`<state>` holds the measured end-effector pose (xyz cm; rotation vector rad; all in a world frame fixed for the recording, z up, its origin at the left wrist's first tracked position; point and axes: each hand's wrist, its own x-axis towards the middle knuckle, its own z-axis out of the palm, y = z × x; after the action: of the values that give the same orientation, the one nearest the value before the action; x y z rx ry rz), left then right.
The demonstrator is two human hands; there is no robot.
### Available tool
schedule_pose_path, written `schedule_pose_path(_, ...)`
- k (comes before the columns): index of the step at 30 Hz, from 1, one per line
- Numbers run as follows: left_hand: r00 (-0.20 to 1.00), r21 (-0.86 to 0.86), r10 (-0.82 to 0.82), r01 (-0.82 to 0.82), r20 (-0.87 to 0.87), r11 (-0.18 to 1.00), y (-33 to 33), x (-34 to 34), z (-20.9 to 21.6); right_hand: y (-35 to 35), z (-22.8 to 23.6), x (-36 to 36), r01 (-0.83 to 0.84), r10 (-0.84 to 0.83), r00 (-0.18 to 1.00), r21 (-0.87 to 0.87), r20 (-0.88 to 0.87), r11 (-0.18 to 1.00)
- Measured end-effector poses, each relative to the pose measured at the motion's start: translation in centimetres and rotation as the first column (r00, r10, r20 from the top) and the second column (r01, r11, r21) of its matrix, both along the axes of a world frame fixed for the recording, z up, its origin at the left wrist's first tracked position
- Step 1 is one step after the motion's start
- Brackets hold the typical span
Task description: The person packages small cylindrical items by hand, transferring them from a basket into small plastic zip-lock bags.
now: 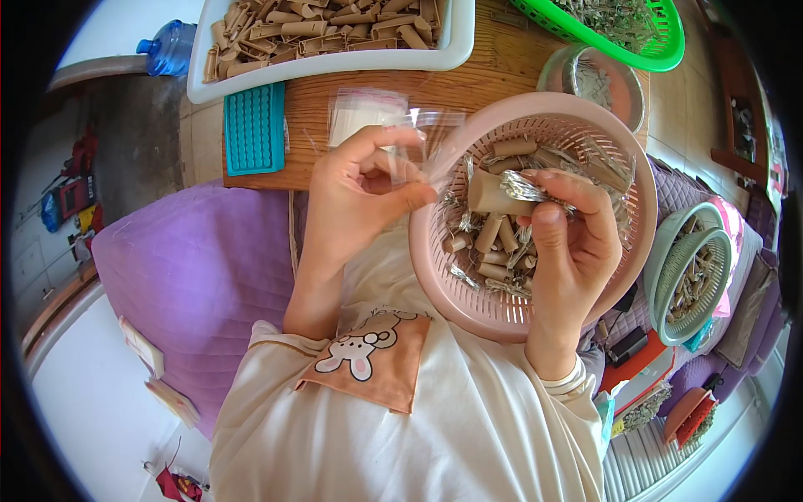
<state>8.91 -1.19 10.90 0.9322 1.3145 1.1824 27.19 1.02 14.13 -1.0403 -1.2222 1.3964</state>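
Note:
My left hand (364,180) pinches the edge of a small clear plastic bag (439,134) between thumb and fingers, at the left rim of a pink slotted basket (425,251). My right hand (573,238) is over the basket, thumb and forefinger closed on a bunch of shiny silvery strips (523,186). Against the bunch's left end is a thick tan cylinder (488,194); whether my fingers also hold it, I cannot tell. Below lie several smaller tan tubes (493,234) and more silvery strips. My right fingers hide part of the basket's contents.
A stack of clear bags (364,115) lies on the wooden table (318,94) beside a teal ridged tray (254,130). Behind stands a white tub (335,63) full of tan pieces. A green basket (669,42) and a round container (631,100) are at far right; green baskets (715,217) stand rightward.

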Motion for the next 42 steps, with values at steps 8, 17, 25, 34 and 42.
schedule_pose_path(8,0.993,-0.106,-0.076,0.085,0.089,0.991,0.5,1.4,0.8,0.3,-0.1,-0.1,0.09,-0.129,0.98,0.237,0.154,0.967)
schedule_pose_path(17,0.991,-0.008,-0.071,0.07,-0.112,0.997,0.4,1.8,0.2,0.9,-0.2,0.0,0.102,-0.249,0.883,0.356,0.398,0.929)
schedule_pose_path(25,0.967,-0.004,-0.106,0.108,-0.233,0.994,0.2,2.2,0.3,0.9,0.2,-0.5,0.071,-0.196,0.836,0.253,0.513,0.965)
schedule_pose_path(34,0.982,0.112,-0.117,0.134,-0.15,0.985,0.1,2.8,-0.5,1.0,0.9,-0.3,0.002,-0.046,0.843,0.082,0.535,0.997)
schedule_pose_path(42,0.945,0.055,-0.228,0.247,-0.234,0.968,0.1,3.6,0.6,1.9,1.5,0.4,-0.18,0.08,0.736,0.081,0.672,0.98)
